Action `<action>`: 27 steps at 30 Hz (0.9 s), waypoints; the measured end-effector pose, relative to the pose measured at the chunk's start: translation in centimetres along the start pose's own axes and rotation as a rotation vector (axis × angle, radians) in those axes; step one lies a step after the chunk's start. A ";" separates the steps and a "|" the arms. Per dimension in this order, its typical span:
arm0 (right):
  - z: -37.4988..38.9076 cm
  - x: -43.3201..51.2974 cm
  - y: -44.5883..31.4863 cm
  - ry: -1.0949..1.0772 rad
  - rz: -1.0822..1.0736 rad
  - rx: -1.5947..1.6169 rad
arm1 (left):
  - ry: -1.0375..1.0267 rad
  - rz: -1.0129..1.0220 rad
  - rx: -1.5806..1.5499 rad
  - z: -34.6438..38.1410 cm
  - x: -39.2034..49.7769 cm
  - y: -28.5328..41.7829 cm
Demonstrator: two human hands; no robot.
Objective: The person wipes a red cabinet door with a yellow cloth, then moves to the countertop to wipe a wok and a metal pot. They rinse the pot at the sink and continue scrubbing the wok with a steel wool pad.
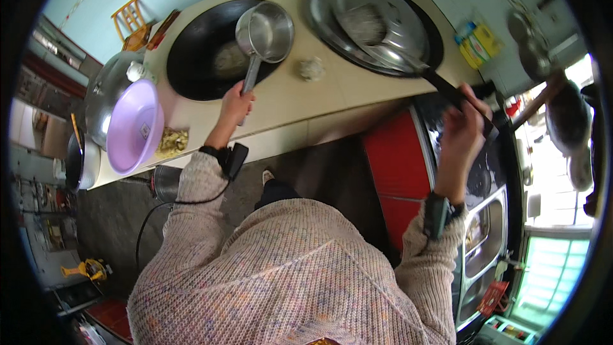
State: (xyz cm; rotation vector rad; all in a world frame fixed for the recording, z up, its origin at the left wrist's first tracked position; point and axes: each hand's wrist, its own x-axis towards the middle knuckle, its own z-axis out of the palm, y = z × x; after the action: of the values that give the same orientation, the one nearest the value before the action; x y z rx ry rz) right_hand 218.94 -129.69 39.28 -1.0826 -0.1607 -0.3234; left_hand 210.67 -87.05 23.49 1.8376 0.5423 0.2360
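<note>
My left hand (237, 104) grips the grey handle of a metal dipper (268, 28). The dipper's round bowl hangs over the right side of a black wok (196, 48) set into the counter. A shallow pool of liquid (231, 60) appears to lie at the wok's bottom. In my right hand (462, 127) is the black handle of a metal wok spatula (366, 26), blurred at its head. That head is over a large domed metal lid (321, 14) covering a second wok; whether they touch, I cannot tell.
A pale tiled counter (297, 91) bears a small whitish object (311, 69) between the woks. Left stand a purple plastic basin (131, 129), a yellowish heap (172, 143) and a large metal dome (107, 91). A red-fronted cabinet (397, 167) and metal sink (483, 249) flank my right.
</note>
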 end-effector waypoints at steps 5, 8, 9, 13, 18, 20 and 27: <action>18.4 0.8 14.1 -0.269 0.278 -0.054 | 0.204 0.093 0.836 -12.0 10.2 -9.5; 24.6 0.2 19.8 -0.465 0.283 -0.154 | 0.191 -0.031 0.957 -15.5 14.6 -12.5; 26.0 -0.1 21.2 -0.487 0.275 -0.193 | 0.167 -0.107 0.994 -16.1 15.9 -13.1; 29.9 0.2 25.2 -0.585 0.249 -0.352 | 0.298 -0.094 1.065 -17.8 19.6 -14.5; 32.4 1.6 27.7 -0.600 0.211 -0.459 | 0.200 -0.098 1.020 -14.6 20.0 -14.2; 33.0 2.3 28.3 -0.587 0.208 -0.456 | 0.100 -0.074 0.908 -12.2 18.0 -13.8; 33.1 5.4 27.4 -0.474 0.259 -0.336 | -0.296 -0.602 -0.811 -11.2 14.0 -11.3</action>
State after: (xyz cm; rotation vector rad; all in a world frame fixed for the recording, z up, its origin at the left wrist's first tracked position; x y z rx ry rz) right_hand 234.15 -89.66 33.13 -1.4850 -0.3937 0.1520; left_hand 215.42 -68.15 15.12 0.8498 0.6410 -0.2054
